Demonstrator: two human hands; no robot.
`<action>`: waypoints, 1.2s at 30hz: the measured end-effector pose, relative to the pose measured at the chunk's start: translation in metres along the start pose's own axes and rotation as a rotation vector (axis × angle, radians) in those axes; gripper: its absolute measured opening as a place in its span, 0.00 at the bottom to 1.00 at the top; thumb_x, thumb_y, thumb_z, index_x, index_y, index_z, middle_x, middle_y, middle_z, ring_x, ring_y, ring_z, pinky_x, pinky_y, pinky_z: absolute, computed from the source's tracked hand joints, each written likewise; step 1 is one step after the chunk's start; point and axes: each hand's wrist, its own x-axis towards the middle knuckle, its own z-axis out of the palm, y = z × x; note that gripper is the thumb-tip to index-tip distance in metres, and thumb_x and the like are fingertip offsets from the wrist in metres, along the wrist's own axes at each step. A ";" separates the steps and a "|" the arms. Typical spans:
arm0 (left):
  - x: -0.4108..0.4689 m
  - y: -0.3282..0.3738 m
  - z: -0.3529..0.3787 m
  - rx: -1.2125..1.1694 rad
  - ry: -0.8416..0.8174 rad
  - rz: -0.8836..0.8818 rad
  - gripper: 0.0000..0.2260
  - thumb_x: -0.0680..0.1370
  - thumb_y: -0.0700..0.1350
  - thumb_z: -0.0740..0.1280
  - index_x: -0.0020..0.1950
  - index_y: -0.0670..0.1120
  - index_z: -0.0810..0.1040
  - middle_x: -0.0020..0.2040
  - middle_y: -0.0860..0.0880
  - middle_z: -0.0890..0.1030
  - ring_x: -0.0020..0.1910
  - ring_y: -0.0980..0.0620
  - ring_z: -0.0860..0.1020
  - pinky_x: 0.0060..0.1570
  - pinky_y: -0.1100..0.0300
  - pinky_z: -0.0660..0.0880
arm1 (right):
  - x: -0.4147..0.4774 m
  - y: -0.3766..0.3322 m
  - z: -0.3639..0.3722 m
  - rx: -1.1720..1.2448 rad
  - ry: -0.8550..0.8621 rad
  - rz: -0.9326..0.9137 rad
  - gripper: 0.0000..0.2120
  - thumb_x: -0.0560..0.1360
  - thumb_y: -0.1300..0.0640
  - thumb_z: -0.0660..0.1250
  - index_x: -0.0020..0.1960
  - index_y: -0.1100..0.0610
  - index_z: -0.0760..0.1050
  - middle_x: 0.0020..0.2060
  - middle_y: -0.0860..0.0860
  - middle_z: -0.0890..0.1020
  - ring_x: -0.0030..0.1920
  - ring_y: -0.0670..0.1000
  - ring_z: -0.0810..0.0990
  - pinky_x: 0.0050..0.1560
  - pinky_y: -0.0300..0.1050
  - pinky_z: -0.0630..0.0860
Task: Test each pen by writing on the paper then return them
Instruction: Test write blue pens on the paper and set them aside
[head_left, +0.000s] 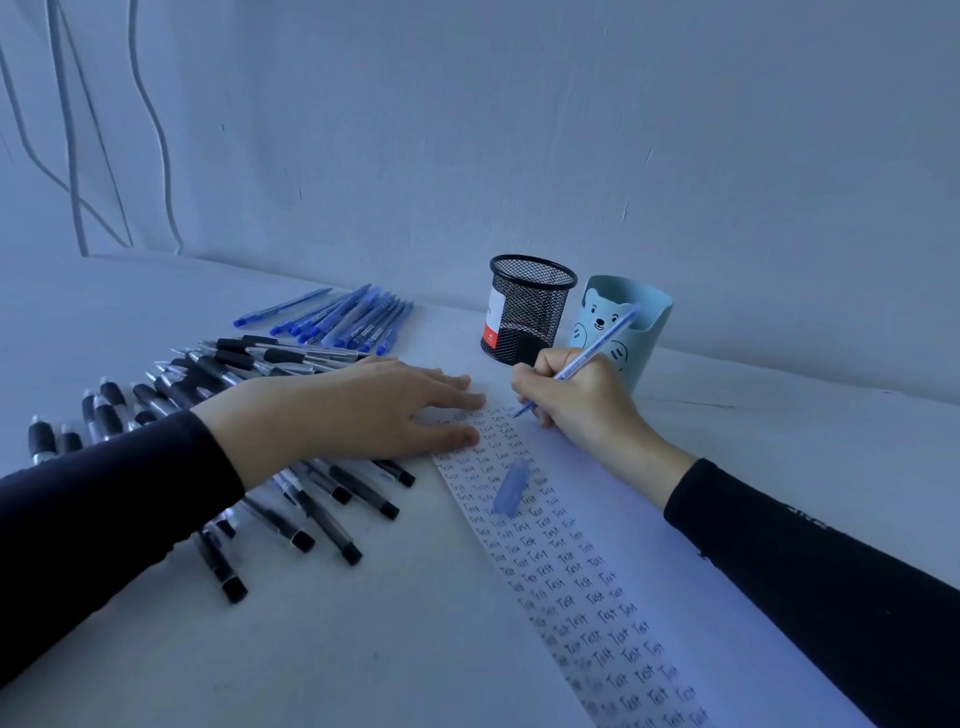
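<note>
Gripping a blue pen (592, 349), right hand (576, 400) writes — left hand (363, 405) flat on paper (597, 519).

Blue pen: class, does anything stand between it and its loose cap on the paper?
Nothing visible does. The right hand holds the blue pen tip-down on the paper; the cap lies nearer the person, with only written paper between. The left hand lies aside.

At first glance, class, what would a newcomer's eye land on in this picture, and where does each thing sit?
The right hand grips a blue pen, its tip at the far end of a paper lined with columns of the word Test. The left hand lies flat on the paper's left edge, and a heap of black pens sprawls left of it.
</note>
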 end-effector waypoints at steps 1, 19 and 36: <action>0.000 0.000 0.000 -0.001 -0.002 -0.001 0.28 0.76 0.69 0.52 0.75 0.65 0.59 0.77 0.64 0.55 0.76 0.62 0.54 0.73 0.60 0.47 | 0.000 0.000 0.000 -0.005 0.004 -0.002 0.16 0.73 0.61 0.68 0.28 0.61 0.70 0.21 0.53 0.73 0.22 0.43 0.70 0.28 0.33 0.67; 0.001 -0.001 0.000 0.005 -0.009 0.003 0.28 0.76 0.69 0.52 0.75 0.64 0.59 0.77 0.64 0.55 0.75 0.63 0.54 0.73 0.59 0.47 | 0.000 -0.001 0.000 -0.009 -0.015 0.024 0.14 0.73 0.61 0.68 0.34 0.69 0.72 0.21 0.55 0.75 0.22 0.46 0.70 0.25 0.35 0.69; 0.002 -0.001 0.000 0.011 -0.002 0.011 0.28 0.76 0.68 0.52 0.76 0.64 0.59 0.77 0.63 0.56 0.75 0.63 0.55 0.72 0.60 0.48 | 0.000 0.000 -0.002 -0.052 0.012 0.000 0.15 0.73 0.60 0.68 0.32 0.68 0.70 0.23 0.57 0.74 0.22 0.45 0.70 0.25 0.35 0.68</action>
